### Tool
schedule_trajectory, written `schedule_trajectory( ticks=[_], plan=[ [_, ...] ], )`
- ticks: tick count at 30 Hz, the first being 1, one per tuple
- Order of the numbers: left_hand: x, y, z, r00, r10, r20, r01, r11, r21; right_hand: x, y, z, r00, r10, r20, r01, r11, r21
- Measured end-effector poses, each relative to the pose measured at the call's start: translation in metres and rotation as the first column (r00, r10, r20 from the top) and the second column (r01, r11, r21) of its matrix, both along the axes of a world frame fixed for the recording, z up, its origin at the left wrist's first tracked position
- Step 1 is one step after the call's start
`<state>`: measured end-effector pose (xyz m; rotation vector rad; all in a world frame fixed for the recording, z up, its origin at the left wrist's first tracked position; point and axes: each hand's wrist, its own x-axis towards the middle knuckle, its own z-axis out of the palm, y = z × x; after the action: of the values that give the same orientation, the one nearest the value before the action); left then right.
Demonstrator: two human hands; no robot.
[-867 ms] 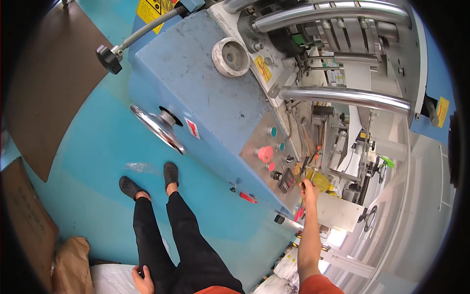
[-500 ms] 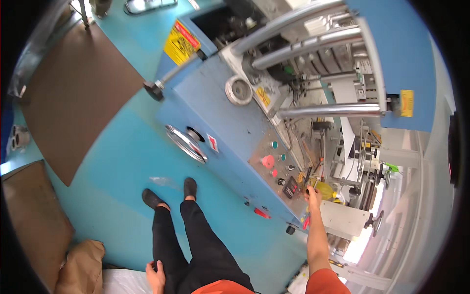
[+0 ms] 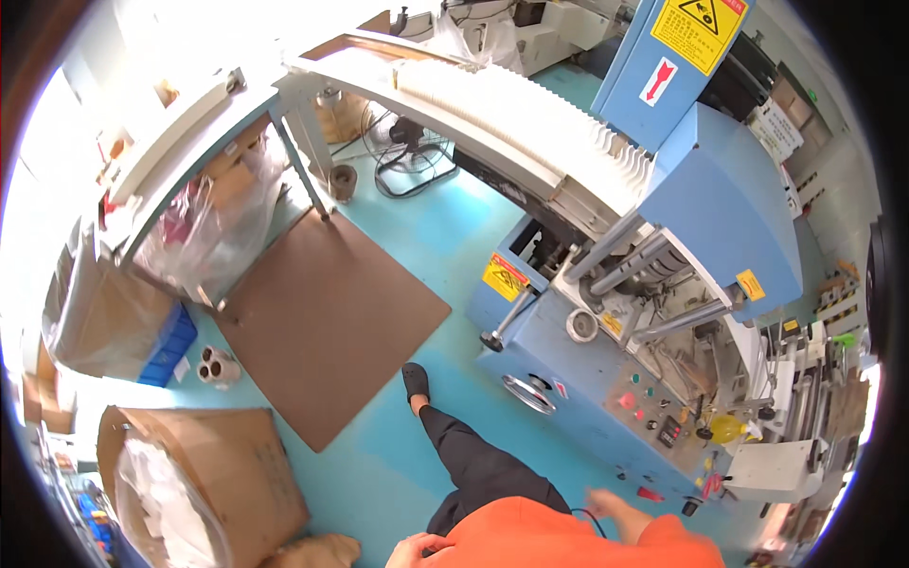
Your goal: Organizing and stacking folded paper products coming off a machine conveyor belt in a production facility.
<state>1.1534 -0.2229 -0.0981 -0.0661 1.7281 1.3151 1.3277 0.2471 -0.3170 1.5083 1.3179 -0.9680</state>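
My left hand (image 3: 417, 549) is at the lower edge, against the side of my orange shirt (image 3: 530, 535). Its fingers lie loosely along the waist, and I see nothing held in them. My right hand (image 3: 611, 508) hangs in front of the lower side of a blue machine (image 3: 592, 379), smeared by motion, so its fingers are unclear. A thin dark cord (image 3: 589, 519) curves beside it. On the machine's top, the control panel (image 3: 644, 402) carries red and green buttons and a small display. A yellow bottle (image 3: 727, 429) lies beyond the panel.
A brown mat (image 3: 331, 322) lies on the blue-green floor before my leading foot. Ahead, a long conveyor (image 3: 473, 114) bears a row of white pieces. A large cardboard box (image 3: 246, 464) stands at left, near a table (image 3: 204, 156). A black fan (image 3: 407, 142) stands under the conveyor.
My right hand has left the panel area beside the yellow bottle and dropped toward my body. The view has swung left and up, and one foot has stepped to the mat's edge.
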Motion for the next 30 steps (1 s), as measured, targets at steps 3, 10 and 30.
schedule_trajectory(
  ticks=[3,10,30],
  plan=[
    [-0.074,-0.028,0.005,1.0,-0.017,-0.013,0.016,0.999,-0.033,-0.104,-0.087,-0.062,0.954,-0.078,-0.289,0.02,0.98,-0.199],
    [-0.23,-0.081,0.058,0.997,-0.066,-0.04,0.055,0.968,-0.246,-0.422,-0.16,0.081,0.823,0.469,-0.319,-0.566,0.713,-0.413],
    [-0.638,-0.045,-0.029,0.743,-0.451,-0.495,0.416,0.89,-0.187,-0.676,-0.246,0.232,0.058,0.733,-0.678,-0.727,0.496,0.475]
  ],
)
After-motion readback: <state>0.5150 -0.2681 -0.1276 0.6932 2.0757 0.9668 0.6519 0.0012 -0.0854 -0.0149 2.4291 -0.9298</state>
